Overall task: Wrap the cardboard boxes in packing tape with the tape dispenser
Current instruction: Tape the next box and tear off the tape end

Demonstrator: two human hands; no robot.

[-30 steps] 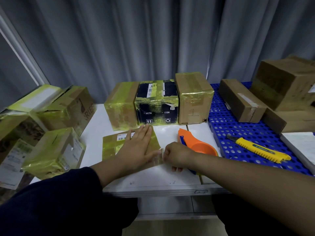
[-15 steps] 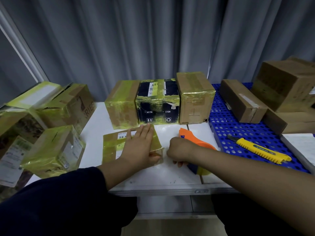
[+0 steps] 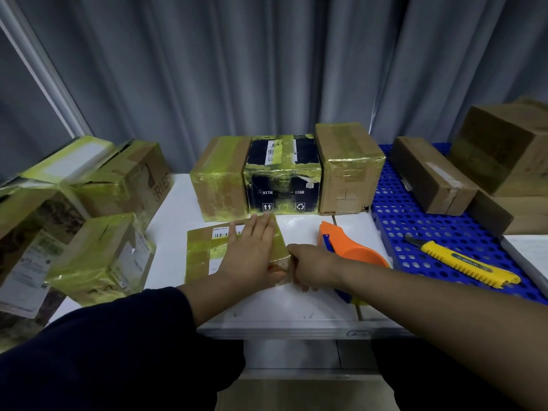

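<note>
At the far back there's just a big grey curtain point(image 3: 267, 69) hanging across the whole scene. In front of it is a white table point(image 3: 178, 203), with a blue perforated mat point(image 3: 397, 221) covering its right side.

The left edge is crowded with a pile of taped boxes point(image 3: 98, 179), all shiny with yellowish tape. On the far right of the mat sit a few plain brown boxes point(image 3: 504, 143) with no shiny wrap on them. The far middle has a row of three touching side by side: a taped brown box point(image 3: 219, 179), a black box point(image 3: 281, 176) with tape crossed over it, and another brown box point(image 3: 347, 167).

The one being worked on is the flat box point(image 3: 204, 250), lying near the middle of the table, partly wrapped. The left hand point(image 3: 252, 253) lies flat on top of it, fingers straight, pressing down. The right hand point(image 3: 314, 266) is right at the box's near right corner, knuckles up and fingers curled. Honestly I can't tell whether it's gripping anything.

The orange tape dispenser point(image 3: 353, 252) sits just to the right of that hand, partly hidden by the wrist. A yellow utility knife point(image 3: 462, 262) lies on the mat, apart from everything else.
</note>
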